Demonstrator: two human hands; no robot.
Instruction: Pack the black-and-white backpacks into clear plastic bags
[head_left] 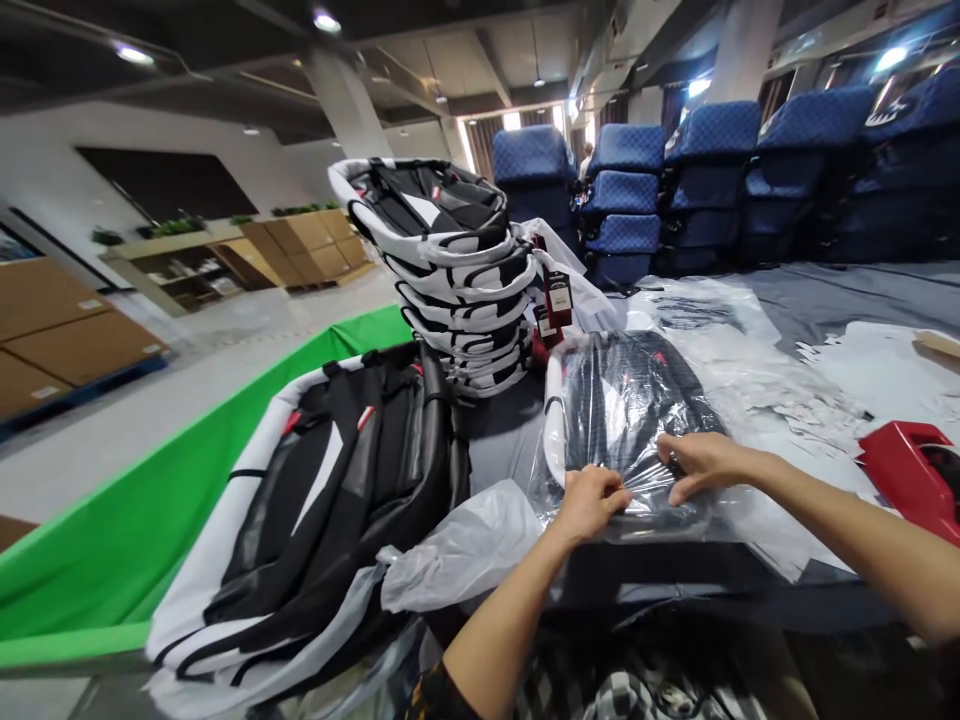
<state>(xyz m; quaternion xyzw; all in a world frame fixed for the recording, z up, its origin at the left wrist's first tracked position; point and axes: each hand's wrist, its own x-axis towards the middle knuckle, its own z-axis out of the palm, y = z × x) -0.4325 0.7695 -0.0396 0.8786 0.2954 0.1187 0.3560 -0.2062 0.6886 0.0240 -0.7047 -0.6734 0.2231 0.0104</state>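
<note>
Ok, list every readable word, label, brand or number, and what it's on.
None can be read.
Hang tags beside the stack of bags: too small.
White labels on the cardboard boxes: too small.
Red patch on the wrapped bag: too blurred to tell if it carries text.

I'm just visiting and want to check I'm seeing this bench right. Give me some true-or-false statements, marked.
1. The left hand and right hand are both at the plastic-wrapped backpack. True.
2. The backpack stack stands right of the wrapped one. False: the backpack stack is left of it.
3. Blue stacks stand in the background. True.
4. The green sheet is at the picture's right. False: the green sheet is at the left.
</note>
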